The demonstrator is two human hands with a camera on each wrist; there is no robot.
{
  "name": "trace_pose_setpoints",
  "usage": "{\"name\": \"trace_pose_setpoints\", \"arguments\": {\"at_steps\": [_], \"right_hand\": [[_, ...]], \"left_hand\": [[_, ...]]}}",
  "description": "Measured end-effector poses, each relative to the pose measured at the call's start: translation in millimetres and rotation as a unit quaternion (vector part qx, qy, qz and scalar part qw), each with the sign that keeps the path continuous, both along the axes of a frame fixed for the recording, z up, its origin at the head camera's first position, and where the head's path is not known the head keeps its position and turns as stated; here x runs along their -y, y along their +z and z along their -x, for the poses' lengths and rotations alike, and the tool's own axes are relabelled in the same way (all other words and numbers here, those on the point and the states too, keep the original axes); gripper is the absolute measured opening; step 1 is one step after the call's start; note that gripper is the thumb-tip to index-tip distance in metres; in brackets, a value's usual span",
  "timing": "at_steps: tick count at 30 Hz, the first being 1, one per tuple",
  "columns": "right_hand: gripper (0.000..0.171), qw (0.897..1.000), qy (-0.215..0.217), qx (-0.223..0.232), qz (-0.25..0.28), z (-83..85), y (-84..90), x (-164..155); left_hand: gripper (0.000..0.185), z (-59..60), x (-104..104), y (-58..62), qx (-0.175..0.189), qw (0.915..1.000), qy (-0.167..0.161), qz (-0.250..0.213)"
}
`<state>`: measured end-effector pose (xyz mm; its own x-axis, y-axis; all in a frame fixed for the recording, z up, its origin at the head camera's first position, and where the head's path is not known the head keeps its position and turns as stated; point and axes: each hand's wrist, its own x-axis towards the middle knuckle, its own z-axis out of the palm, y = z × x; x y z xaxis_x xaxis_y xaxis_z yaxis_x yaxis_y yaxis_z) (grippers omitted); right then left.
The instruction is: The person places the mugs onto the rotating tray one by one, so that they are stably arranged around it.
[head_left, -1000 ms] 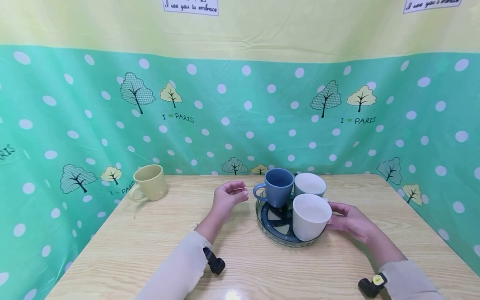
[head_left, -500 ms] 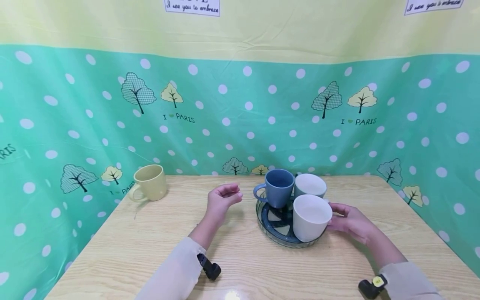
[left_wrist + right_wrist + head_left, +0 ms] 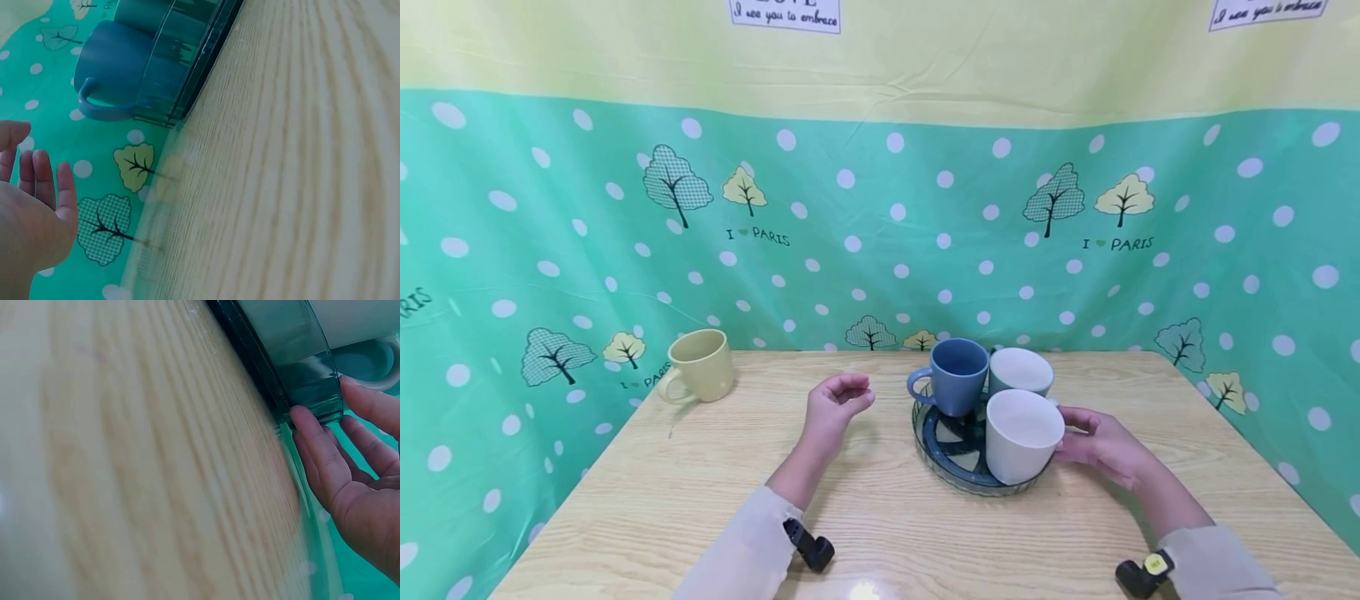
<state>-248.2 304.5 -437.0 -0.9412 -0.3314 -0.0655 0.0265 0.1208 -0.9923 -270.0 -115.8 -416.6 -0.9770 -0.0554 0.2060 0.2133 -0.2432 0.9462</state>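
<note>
A round dark-teal tray [image 3: 950, 457] sits mid-table and carries a blue mug [image 3: 957, 373] and two white mugs, one at the front [image 3: 1022, 433] and one behind it [image 3: 1019, 371]. My right hand [image 3: 1088, 442] rests against the tray's right side; in the right wrist view its straight fingers [image 3: 319, 450] touch the tray's clear wall [image 3: 294, 356]. My left hand [image 3: 837, 402] hovers left of the tray, fingers loosely curled and holding nothing. The left wrist view shows that hand [image 3: 34, 212] apart from the blue mug [image 3: 119, 69] and the tray [image 3: 194, 69].
A pale yellow mug [image 3: 700, 364] stands at the table's far left, near the green dotted cloth backdrop [image 3: 880, 250] that walls three sides. The wooden table [image 3: 700, 483] stretches bare between my left hand and the yellow mug.
My left hand has drawn back to the left and toward me, away from the blue mug's handle. The right hand and the tray have stayed put.
</note>
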Motion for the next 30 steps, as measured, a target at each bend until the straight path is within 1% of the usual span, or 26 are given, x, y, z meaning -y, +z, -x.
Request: {"name": "trace_pose_setpoints", "arguments": {"at_steps": [6,13,19,25,30], "right_hand": [[0.074,1.000,0.001,0.002,0.003,0.1,-0.1,0],[0.075,1.000,-0.004,0.002,0.003,-1.0,0.6,1],[0.076,1.000,-0.010,0.002,0.006,-1.3,0.0,2],[0.075,1.000,-0.005,0.001,0.009,-1.4,1.0,2],[0.075,1.000,-0.005,0.002,0.010,-2.4,2.3,3]], "left_hand": [[0.033,-4.2,5,1.0,-0.019,0.9995,-0.011,0.021],[0.029,-7.2,15,5.6,-0.027,0.9984,-0.001,0.049],[0.033,-10.7,23,10.0,-0.033,0.9980,0.003,0.054],[0.038,-13.1,32,11.4,-0.043,0.9969,0.010,0.065],[0.040,-15.1,41,11.2,-0.039,0.9957,0.024,0.080]]}}
